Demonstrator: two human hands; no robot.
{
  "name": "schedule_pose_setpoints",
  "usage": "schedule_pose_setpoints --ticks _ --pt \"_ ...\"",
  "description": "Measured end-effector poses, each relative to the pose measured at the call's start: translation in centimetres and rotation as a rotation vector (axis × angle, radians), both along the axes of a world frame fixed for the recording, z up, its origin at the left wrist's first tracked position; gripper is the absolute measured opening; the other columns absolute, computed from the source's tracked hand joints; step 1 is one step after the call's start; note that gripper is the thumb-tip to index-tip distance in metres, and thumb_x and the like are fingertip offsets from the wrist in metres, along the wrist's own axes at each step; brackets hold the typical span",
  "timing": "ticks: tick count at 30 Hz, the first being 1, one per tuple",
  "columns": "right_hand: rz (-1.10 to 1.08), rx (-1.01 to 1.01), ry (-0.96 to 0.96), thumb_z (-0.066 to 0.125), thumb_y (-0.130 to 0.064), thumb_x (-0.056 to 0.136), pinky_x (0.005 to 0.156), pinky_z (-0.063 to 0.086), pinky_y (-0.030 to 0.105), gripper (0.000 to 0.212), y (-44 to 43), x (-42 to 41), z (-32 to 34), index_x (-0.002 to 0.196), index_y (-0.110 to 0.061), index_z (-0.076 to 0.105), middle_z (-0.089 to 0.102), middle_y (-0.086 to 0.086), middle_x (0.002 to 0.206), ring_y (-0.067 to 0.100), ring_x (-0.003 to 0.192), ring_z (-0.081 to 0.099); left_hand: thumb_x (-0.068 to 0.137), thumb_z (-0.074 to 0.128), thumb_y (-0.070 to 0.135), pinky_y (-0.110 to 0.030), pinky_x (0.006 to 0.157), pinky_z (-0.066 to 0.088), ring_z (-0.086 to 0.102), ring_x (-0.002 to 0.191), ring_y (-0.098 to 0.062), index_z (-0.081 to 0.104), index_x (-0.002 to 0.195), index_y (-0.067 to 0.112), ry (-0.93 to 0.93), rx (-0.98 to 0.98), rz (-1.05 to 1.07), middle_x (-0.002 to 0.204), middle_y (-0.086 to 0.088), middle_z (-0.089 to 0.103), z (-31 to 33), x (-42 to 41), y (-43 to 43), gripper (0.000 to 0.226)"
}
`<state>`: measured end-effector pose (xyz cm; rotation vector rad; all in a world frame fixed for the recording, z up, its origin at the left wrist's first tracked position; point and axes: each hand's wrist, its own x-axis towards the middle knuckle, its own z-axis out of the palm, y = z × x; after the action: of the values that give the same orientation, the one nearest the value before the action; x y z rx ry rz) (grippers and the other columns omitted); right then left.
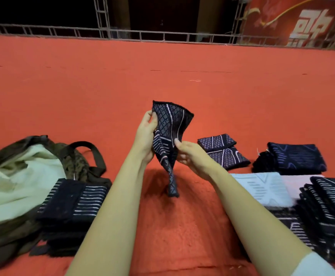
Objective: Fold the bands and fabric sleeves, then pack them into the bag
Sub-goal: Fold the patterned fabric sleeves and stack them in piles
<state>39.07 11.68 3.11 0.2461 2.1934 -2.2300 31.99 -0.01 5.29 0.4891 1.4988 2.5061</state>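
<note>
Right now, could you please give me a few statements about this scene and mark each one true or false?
1. The left hand and right hand both hold one dark patterned sleeve. True.
2. The bag lies on the person's right. False: the bag lies on the left, open, with its pale lining showing.
3. A folded dark stack with pale stripes lies beside the bag. True.
4. The held sleeve is already folded flat. False: it hangs loose and twisted, with its lower end dangling.
5. Every piece on the right is dark. False: a white piece lies among the dark ones.
</note>
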Motion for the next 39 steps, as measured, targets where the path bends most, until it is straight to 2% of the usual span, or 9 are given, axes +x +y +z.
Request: schedule_pose_setpoints --ticks 3,7,10,16,21,23,27,33,39 --pt "-0.194 0.002 0.102 0.049 -0.02 0.098 0.07 0.055 0.028 0.016 -0.6 1.4 -1.2 0.097 -0.008 0.06 0.069 0.005 0.086 0.014 0.073 0.064 0.101 0.041 0.025 -0.03 0.067 0.047 0.057 0.073 -0.014 0.053 0.089 0.018 -0.023 -0.244 0.209 0.082 0.001 0.061 -1.0 -0.1 -1.2 0.02" --pt "-0.345 0.143 0.167 0.048 -0.02 0.099 0.082 0.052 0.037 0.01 -1.1 2.8 -2.3 0.094 -0.014 0.054 0.066 0.006 0.094 0.019 0.084 0.063 0.1 0.037 0.043 -0.041 0.083 0.052 0.06 0.095 -0.022 0.051 0.115 0.017 -0.057 -0.634 0.152 0.103 -0.004 0.061 -3.6 1.6 -2.8 0.033" --pt "-0.392 0.179 0.209 0.047 -0.017 0.099 0.082 0.05 0.032 0.008 -1.4 3.3 -3.5 0.101 -0.012 0.053 0.063 0.004 0.096 0.016 0.087 0.061 0.097 0.046 0.036 -0.043 0.075 0.051 0.057 0.073 -0.015 0.031 0.142 0.018 -0.058 -0.765 0.01 0.093 -0.002 0.057 -6.5 3.7 -3.2 0.05" --pt "-0.28 -0.023 0.205 0.05 0.0 0.093 0.071 0.053 0.017 0.034 -2.1 4.8 -4.2 0.125 -0.008 0.045 0.063 0.007 0.098 0.009 0.079 0.062 0.093 0.056 0.012 -0.017 0.076 0.048 0.058 0.093 -0.009 0.045 0.134 0.024 -0.02 -0.506 0.007 0.116 -0.006 0.056 -9.3 6.8 -3.6 0.044" --pt "-0.146 0.045 0.357 0.051 0.008 0.091 0.093 0.048 0.023 0.057 -1.4 5.7 -4.0 0.141 -0.01 0.033 0.057 -0.001 0.128 0.006 0.111 0.059 0.081 0.063 0.014 -0.029 0.107 0.038 0.045 0.13 -0.013 0.049 0.132 0.02 0.14 -0.253 0.019 0.144 -0.001 0.043 -8.9 7.0 -5.1 0.053" --pt "-0.201 0.217 0.352 0.054 0.001 0.092 0.104 0.042 0.032 0.061 -0.9 4.8 -4.9 0.145 -0.014 0.029 0.052 0.0 0.136 0.011 0.122 0.054 0.087 0.062 0.006 -0.026 0.113 0.029 0.035 0.136 -0.01 0.043 0.137 0.015 0.256 -0.442 0.145 0.147 -0.001 0.035 -9.2 6.6 -4.8 0.054" --pt "-0.305 0.37 0.045 0.064 -0.02 0.088 0.094 0.048 0.048 0.08 -1.0 4.3 -8.2 0.15 -0.023 0.013 0.058 -0.002 0.101 0.021 0.098 0.061 0.091 0.058 0.01 -0.024 0.113 0.015 0.027 0.139 -0.02 0.038 0.143 0.013 0.222 -0.92 0.317 0.15 -0.009 0.03 -11.6 6.6 -3.6 0.056" --pt "-0.271 0.501 0.203 0.062 -0.004 0.086 0.082 0.045 0.011 0.047 -1.5 7.0 -10.2 0.128 -0.02 0.049 0.039 -0.003 0.12 0.006 0.095 0.053 0.087 0.061 0.01 -0.027 0.108 0.025 0.039 0.127 -0.023 0.06 0.121 0.014 0.338 -1.002 0.346 0.135 -0.007 0.044 -12.9 7.1 -3.9 0.034" --pt "-0.287 0.873 0.285 0.063 -0.005 0.085 0.092 0.034 0.018 0.018 -2.0 7.1 -11.1 0.102 -0.01 0.066 0.038 -0.002 0.114 0.011 0.107 0.038 0.086 0.062 0.016 -0.038 0.088 0.03 0.043 0.106 -0.023 0.062 0.1 0.016 0.617 -1.272 0.449 0.111 -0.003 0.052 -12.9 8.8 -3.8 0.014"
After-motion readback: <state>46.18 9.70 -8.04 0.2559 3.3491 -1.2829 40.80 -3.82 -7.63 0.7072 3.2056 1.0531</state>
